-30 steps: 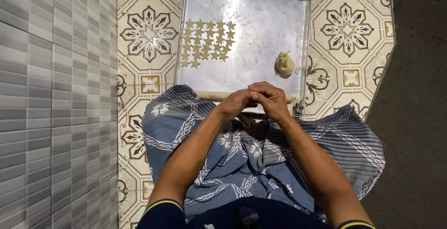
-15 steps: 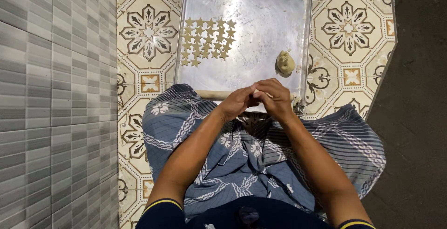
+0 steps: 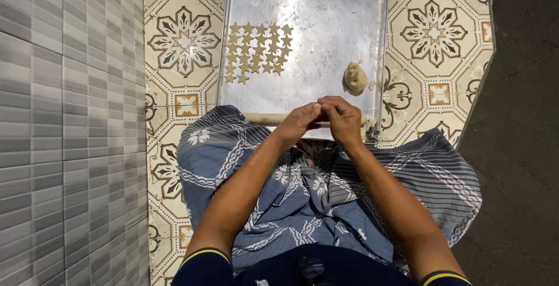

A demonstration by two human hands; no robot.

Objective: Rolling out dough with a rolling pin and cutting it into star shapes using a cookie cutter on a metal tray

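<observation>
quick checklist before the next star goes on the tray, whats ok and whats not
1. Both hands together at tray's near edge: left hand and right hand touch at the fingertips: ok.
2. A piece pinched between them: cannot tell.
3. Bare room on metal tray: ok.
4. Star shapes in tidy rows: ok.
5. Dough lump on the tray, near the right hand: ok.

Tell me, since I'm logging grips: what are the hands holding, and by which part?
Cannot be told: the left hand and right hand meet fingertip to fingertip over the tray, hiding anything pinched between them.
</observation>
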